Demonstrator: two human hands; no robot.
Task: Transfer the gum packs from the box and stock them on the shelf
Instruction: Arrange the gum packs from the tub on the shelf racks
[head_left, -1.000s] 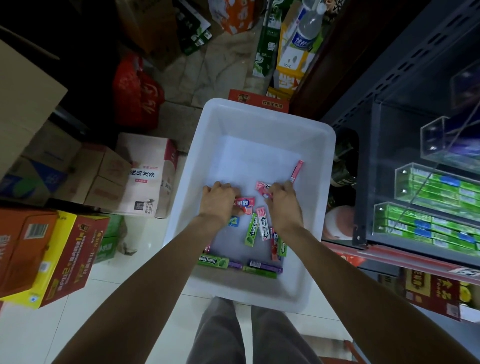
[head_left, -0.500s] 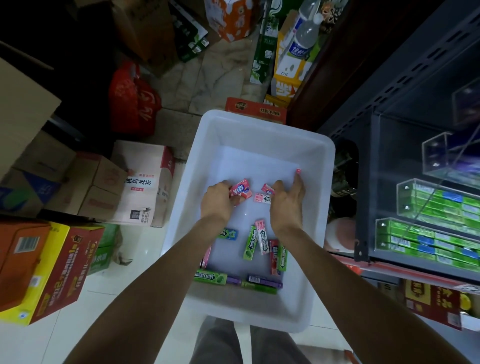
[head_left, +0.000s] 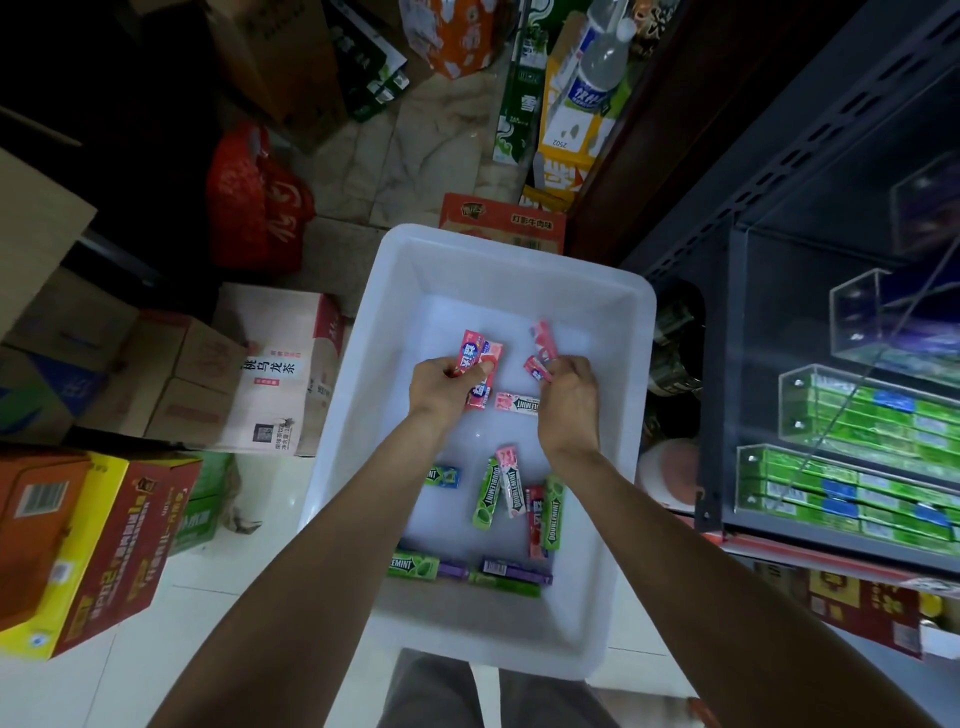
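- The left hand (head_left: 445, 391) sits inside the white box (head_left: 613, 525), over the middle of its floor, fingers curled round a small bunch of pink gum packs (head_left: 480, 364) whose ends fan out past the thumb toward the box's far wall.
- The right hand (head_left: 569, 402) is in the box too, just right of the left hand and apart from it, fingertips pinching more pink packs (head_left: 541, 351) that stick up from its grip.
- Between the two hands, a pink-and-white Doublemint pack (head_left: 517, 403) lies flat on the box floor.
- Nearer the person, below the wrists, loose packs lie on the box floor: a blue-green pack (head_left: 442, 476) by the left forearm, then a cluster of green packs (head_left: 487, 493) and one pink pack (head_left: 509, 480) lying roughly lengthways, with a red pack (head_left: 535, 522) touching a green one by the right forearm.
- Along the box's near wall lie a green Doublemint pack (head_left: 413, 565) and purple packs (head_left: 514, 566), end to end and partly overlapping.
- To the right of the box stands the dark metal shelf (head_left: 727, 364), with clear acrylic trays; the lower trays hold rows of green gum packs (head_left: 857, 499), and the upper tray (head_left: 883, 322) is too dim to read.
- To the left of the box sit cardboard cartons (head_left: 270, 374) and a red-and-yellow carton (head_left: 98, 545); beyond the box's far wall are a red bag (head_left: 254, 208) and drink cartons (head_left: 561, 130).
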